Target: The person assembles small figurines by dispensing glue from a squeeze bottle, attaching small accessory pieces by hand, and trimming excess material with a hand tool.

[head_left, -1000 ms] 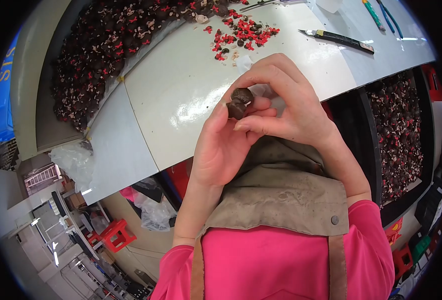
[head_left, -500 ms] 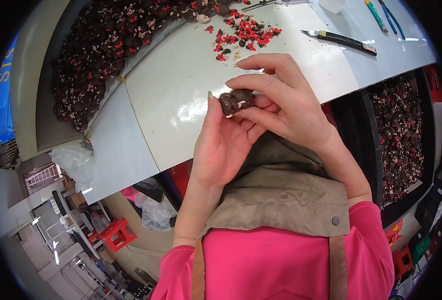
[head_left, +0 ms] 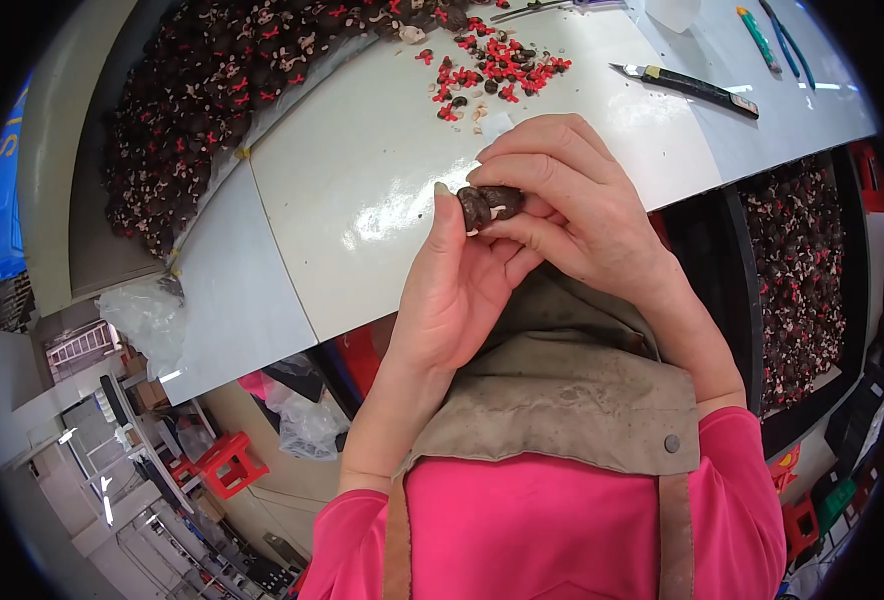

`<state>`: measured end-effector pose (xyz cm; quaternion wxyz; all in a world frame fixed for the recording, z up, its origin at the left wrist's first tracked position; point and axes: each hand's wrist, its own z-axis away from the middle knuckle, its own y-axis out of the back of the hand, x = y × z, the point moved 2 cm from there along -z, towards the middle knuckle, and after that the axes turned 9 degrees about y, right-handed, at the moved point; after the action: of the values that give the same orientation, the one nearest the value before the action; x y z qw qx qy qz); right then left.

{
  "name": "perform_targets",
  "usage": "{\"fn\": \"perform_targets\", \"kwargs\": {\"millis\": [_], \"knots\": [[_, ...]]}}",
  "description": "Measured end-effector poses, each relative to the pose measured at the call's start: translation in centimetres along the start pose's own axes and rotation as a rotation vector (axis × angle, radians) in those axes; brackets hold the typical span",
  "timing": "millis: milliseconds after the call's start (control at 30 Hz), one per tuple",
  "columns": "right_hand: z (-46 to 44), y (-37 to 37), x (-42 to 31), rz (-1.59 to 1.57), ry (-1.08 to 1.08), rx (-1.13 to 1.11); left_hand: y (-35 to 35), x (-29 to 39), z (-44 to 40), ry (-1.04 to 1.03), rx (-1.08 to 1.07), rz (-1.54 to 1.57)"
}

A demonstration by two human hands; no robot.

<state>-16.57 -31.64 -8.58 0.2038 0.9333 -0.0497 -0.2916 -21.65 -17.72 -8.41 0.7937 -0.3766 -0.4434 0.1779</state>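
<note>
Between my two hands is a small dark-brown lumpy figure (head_left: 503, 203) with pale bits on its underside. My left hand (head_left: 447, 290) has its thumb against the figure's left end, with the fingers curled beneath. My right hand (head_left: 587, 205) pinches the other end between thumb and fingers, which hide part of it. On the table just beyond my hands lie small red pieces (head_left: 530, 70) mixed with dark and pale bits.
A large heap of similar brown figures (head_left: 197, 130) lies at the upper left. A black-handled craft knife (head_left: 697, 88), a green pen-like tool (head_left: 758, 40) and blue-handled pliers (head_left: 790, 45) lie at the upper right. A black crate (head_left: 752, 300) of more figures stands right.
Both hands have shifted slightly right with the brown figure. My right fingers have drawn in closer around it, and the figure has turned a little.
</note>
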Motion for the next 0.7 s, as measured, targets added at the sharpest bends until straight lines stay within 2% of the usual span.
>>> {"fn": "perform_targets", "kwargs": {"millis": [100,300,400,467,500,533,567,633,700], "knots": [[-0.2,0.3,-0.3,-0.024,-0.040,-0.071,-0.1,0.0,-0.1,-0.006,0.002,0.022],[-0.3,0.0,-0.4,0.012,-0.052,-0.009,0.0,0.1,0.0,0.006,0.003,0.061],[-0.3,0.1,-0.5,0.009,-0.070,-0.048,0.0,0.3,0.0,0.035,-0.001,0.056],[-0.1,0.7,-0.8,-0.072,-0.128,-0.022,-0.3,0.3,0.5,0.058,-0.002,0.031],[-0.3,1.0,-1.1,-0.120,-0.136,-0.008,-0.5,0.1,0.7,0.049,-0.032,-0.031],[-0.2,1.9,-1.2,-0.152,-0.164,-0.029,-0.7,0.2,1.1,0.112,0.063,-0.120],[0.5,3.0,-1.6,-0.246,-0.219,-0.009,-1.0,0.7,1.7,0.114,0.046,-0.264],[1.8,5.6,-2.7,-0.409,-0.327,0.108,-1.1,2.7,2.6,0.081,0.043,-0.529],[2.7,7.9,-2.6,-0.270,-0.364,0.091,-1.3,3.9,3.5,0.053,0.011,-0.751]]}}
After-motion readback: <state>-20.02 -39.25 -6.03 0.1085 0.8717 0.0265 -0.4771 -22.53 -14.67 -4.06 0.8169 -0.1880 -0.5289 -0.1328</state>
